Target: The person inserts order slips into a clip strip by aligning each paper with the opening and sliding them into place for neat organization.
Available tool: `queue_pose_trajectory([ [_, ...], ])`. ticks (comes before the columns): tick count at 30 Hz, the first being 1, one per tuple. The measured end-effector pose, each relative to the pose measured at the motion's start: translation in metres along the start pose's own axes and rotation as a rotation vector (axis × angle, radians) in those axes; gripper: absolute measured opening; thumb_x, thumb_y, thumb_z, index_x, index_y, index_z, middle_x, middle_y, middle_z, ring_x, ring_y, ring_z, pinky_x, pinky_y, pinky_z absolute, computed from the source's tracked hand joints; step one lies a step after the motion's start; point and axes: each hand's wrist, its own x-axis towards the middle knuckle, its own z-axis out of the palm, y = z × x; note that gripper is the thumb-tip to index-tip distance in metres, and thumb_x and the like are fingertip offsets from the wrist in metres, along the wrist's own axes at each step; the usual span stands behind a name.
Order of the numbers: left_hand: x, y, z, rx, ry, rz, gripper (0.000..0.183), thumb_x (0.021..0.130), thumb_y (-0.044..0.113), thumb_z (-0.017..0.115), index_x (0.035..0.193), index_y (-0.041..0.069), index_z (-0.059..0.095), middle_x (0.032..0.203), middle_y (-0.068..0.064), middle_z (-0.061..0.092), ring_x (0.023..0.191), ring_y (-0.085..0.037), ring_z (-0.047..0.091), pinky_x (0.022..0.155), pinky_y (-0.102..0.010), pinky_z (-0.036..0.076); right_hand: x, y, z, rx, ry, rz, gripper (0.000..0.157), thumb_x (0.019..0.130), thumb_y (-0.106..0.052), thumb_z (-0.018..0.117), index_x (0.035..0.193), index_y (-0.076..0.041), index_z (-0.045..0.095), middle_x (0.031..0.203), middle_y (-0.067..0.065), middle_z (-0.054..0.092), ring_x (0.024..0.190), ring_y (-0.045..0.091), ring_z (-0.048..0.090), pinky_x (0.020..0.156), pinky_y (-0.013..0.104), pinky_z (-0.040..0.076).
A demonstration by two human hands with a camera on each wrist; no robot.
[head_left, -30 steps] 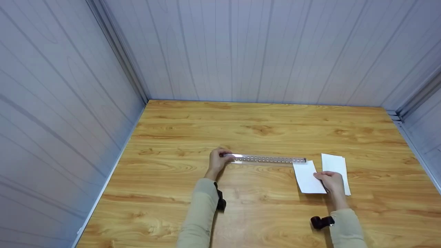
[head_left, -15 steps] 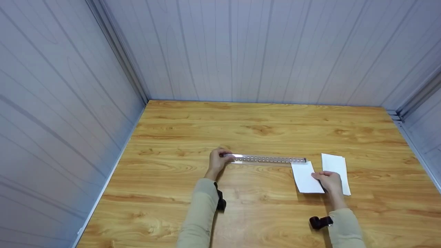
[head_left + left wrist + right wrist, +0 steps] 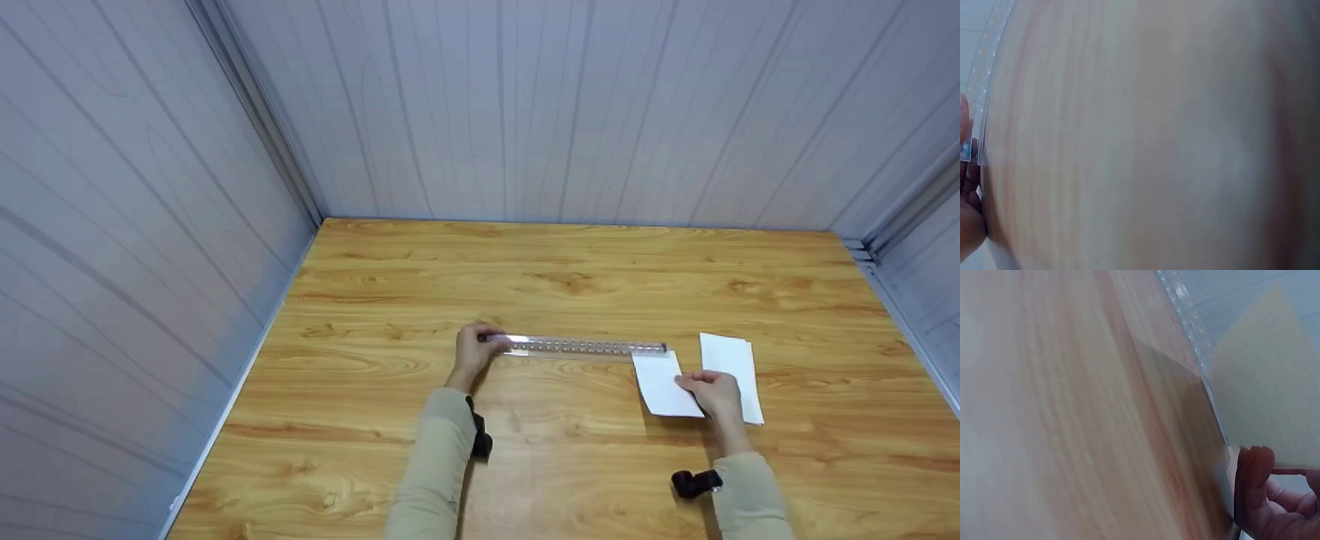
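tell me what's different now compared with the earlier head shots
The right hand and the white paper it pinches have shifted slightly left. Nothing was newly gripped or released. The left hand, the clear strip it holds and the other papers stayed put.

Hands, two: one left hand (image 3: 472,352), one right hand (image 3: 716,394). Sleeves (image 3: 429,465), two; wrist cameras (image 3: 482,441), two. Clear strip (image 3: 577,346), one. Paper: one held sheet (image 3: 664,384) and one pile (image 3: 733,360) of at least two, the exact number not discernible. Table (image 3: 420,277), one. Walls (image 3: 465,112), three.
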Motion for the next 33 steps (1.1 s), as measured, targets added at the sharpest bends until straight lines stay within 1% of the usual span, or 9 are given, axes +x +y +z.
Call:
queue_pose_trajectory([
  [1, -0.002, 0.011, -0.001, 0.026, 0.001, -0.032, 0.017, 0.067, 0.010, 0.076, 0.077, -0.002, 0.070, 0.074, -0.011, 0.062, 0.070, -0.023, 0.056, 0.062, -0.028, 0.046, 0.000, 0.000, 0.000, 0.000, 0.002, -0.006, 0.025, 0.072, -0.019, 0.071, 0.078, 0.004, 0.062, 0.068, 0.001, 0.060, 0.065, 0.013, 0.048, 0.059, 0.024, 0.037],
  [3, -0.002, 0.015, -0.001, 0.060, 0.005, -0.036, 0.015, 0.068, 0.007, 0.075, 0.078, -0.003, 0.069, 0.075, -0.012, 0.062, 0.070, -0.022, 0.056, 0.061, -0.026, 0.046, 0.000, -0.001, 0.001, -0.008, 0.003, -0.017, 0.024, 0.073, -0.017, 0.070, 0.079, 0.006, 0.063, 0.067, 0.000, 0.061, 0.063, 0.010, 0.048, 0.057, 0.022, 0.037],
  [5, -0.002, 0.018, -0.001, 0.082, 0.006, -0.052, 0.014, 0.068, 0.004, 0.074, 0.078, -0.005, 0.069, 0.075, -0.012, 0.063, 0.071, -0.021, 0.056, 0.061, -0.023, 0.044, -0.001, -0.003, 0.002, -0.027, 0.006, -0.006, 0.024, 0.074, -0.015, 0.068, 0.083, 0.006, 0.062, 0.068, -0.002, 0.060, 0.063, 0.009, 0.048, 0.057, 0.022, 0.038],
  [7, -0.002, 0.019, -0.001, 0.090, 0.006, -0.060, 0.014, 0.068, 0.004, 0.074, 0.079, -0.004, 0.069, 0.076, -0.012, 0.063, 0.071, -0.019, 0.056, 0.062, -0.021, 0.044, -0.002, -0.005, 0.002, -0.034, 0.002, -0.001, 0.023, 0.075, -0.014, 0.067, 0.084, 0.007, 0.062, 0.067, -0.004, 0.060, 0.063, 0.008, 0.048, 0.056, 0.021, 0.038],
  [15, -0.002, 0.019, 0.000, 0.093, 0.019, -0.075, 0.014, 0.067, 0.004, 0.075, 0.078, -0.004, 0.070, 0.075, -0.011, 0.062, 0.072, -0.020, 0.055, 0.064, -0.024, 0.045, -0.001, -0.005, 0.004, -0.041, -0.016, -0.005, 0.025, 0.076, -0.013, 0.067, 0.087, 0.009, 0.060, 0.068, -0.002, 0.059, 0.063, 0.008, 0.048, 0.056, 0.021, 0.039],
  [20, -0.002, 0.017, 0.001, 0.086, 0.020, -0.083, 0.014, 0.066, 0.002, 0.075, 0.077, -0.004, 0.069, 0.075, -0.012, 0.062, 0.073, -0.022, 0.056, 0.066, -0.025, 0.045, -0.004, -0.006, 0.006, -0.070, -0.026, 0.007, 0.030, 0.077, -0.017, 0.067, 0.091, 0.009, 0.059, 0.074, 0.003, 0.060, 0.070, 0.016, 0.050, 0.061, 0.024, 0.038],
  [24, -0.002, 0.018, 0.001, 0.081, 0.020, -0.081, 0.015, 0.065, 0.002, 0.075, 0.077, -0.004, 0.069, 0.075, -0.013, 0.062, 0.073, -0.023, 0.056, 0.067, -0.027, 0.046, -0.003, -0.006, 0.008, -0.064, -0.033, 0.011, 0.033, 0.078, -0.017, 0.067, 0.094, 0.010, 0.058, 0.076, 0.005, 0.061, 0.074, 0.019, 0.051, 0.062, 0.024, 0.039],
  [26, -0.002, 0.018, 0.001, 0.083, 0.020, -0.077, 0.015, 0.065, 0.002, 0.075, 0.077, -0.004, 0.069, 0.075, -0.013, 0.062, 0.073, -0.023, 0.056, 0.067, -0.027, 0.046, -0.003, -0.006, 0.010, -0.052, -0.034, 0.012, 0.033, 0.077, -0.016, 0.067, 0.094, 0.010, 0.058, 0.075, 0.004, 0.061, 0.073, 0.018, 0.052, 0.061, 0.023, 0.039],
  [33, -0.002, 0.018, 0.000, 0.080, 0.019, -0.066, 0.015, 0.066, 0.003, 0.074, 0.078, -0.005, 0.069, 0.077, -0.013, 0.063, 0.075, -0.024, 0.058, 0.068, -0.026, 0.047, -0.004, -0.007, 0.013, -0.088, -0.020, -0.043, 0.028, 0.077, -0.015, 0.067, 0.089, 0.010, 0.060, 0.072, 0.003, 0.061, 0.065, 0.010, 0.050, 0.058, 0.021, 0.040],
])
